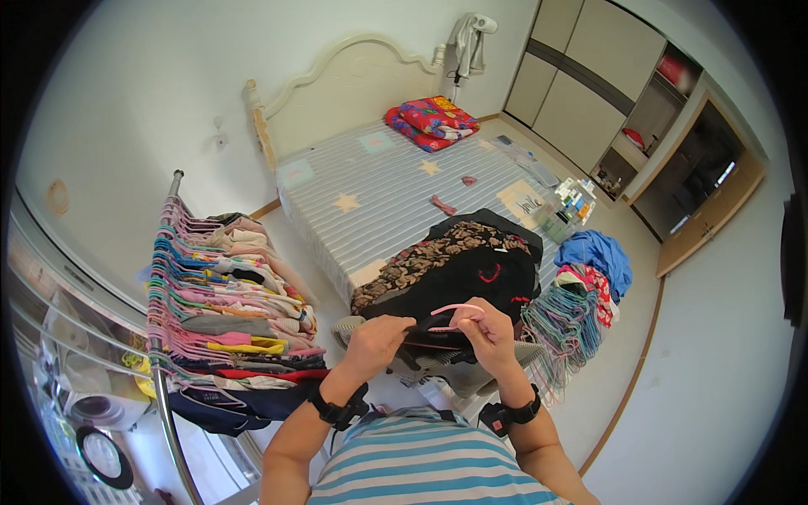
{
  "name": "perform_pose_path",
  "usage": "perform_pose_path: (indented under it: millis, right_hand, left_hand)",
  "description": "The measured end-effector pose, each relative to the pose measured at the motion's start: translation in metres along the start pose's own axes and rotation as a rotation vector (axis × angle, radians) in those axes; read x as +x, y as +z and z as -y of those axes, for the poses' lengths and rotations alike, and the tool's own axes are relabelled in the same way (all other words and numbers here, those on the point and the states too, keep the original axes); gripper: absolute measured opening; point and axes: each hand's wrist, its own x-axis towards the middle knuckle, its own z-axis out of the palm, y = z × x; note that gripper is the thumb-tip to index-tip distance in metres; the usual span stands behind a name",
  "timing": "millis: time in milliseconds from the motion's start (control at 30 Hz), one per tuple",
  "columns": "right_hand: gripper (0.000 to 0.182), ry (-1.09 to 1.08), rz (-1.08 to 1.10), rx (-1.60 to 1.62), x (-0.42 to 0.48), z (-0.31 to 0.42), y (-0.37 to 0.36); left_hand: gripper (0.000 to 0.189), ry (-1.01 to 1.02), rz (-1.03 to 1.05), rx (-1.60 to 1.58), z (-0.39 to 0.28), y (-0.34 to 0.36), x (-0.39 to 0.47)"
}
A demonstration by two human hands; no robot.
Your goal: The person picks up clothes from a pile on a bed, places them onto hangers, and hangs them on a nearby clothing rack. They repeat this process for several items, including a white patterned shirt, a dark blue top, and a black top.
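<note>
My right hand (489, 334) grips a pink clothes hanger (447, 308), its curved end pointing left. Between finger and thumb, my left hand (377, 344) pinches the edge of a black garment (461, 281) with red marks. That garment lies over a pile on the near end of the bed. Beneath it are a black garment with a brown floral pattern (416, 262) and a dark grey one (499, 224). A grey patterned garment (442, 372) hangs below my hands. The lower part of the hanger is partly hidden by my fingers and the dark cloth.
On my left, a metal rail (158, 360) carries many clothes on hangers (252, 303). To the right lie a heap of empty hangers (562, 328) and blue cloth (593, 255). A folded red quilt (435, 120) and a clear box of small items (562, 218) rest on the bed (379, 170).
</note>
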Motion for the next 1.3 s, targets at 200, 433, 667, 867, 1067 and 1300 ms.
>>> perform_pose_path:
  millis: [200,433,667,867,1067,1300]
  right_hand:
    - [0.005,-0.001,0.145,0.025,0.001,-0.021,-0.017]
    - [0.045,-0.058,0.236,-0.18,0.004,-0.029,-0.088]
    - [0.026,-0.035,0.423,-0.377,-0.024,-0.069,-0.126]
    - [0.028,-0.124,0.527,-0.262,-0.013,-0.079,-0.124]
    - [0.032,-0.124,0.79,-0.298,0.0,-0.062,-0.099]
    - [0.025,-0.33,1.145,0.105,0.008,-0.074,-0.054]
  left_hand:
    - [0.022,-0.111,0.094,0.041,-0.024,0.022,0.004]
    - [0.018,-0.214,-0.002,0.143,-0.041,0.047,-0.006]
    - [0.016,-0.383,-0.087,0.098,-0.071,0.057,-0.008]
    - [0.017,-0.434,-0.174,0.213,-0.1,0.06,-0.025]
    - [0.017,-0.527,-0.311,0.33,-0.126,0.053,-0.063]
    - [0.018,-0.688,-0.411,0.415,-0.168,0.019,-0.094]
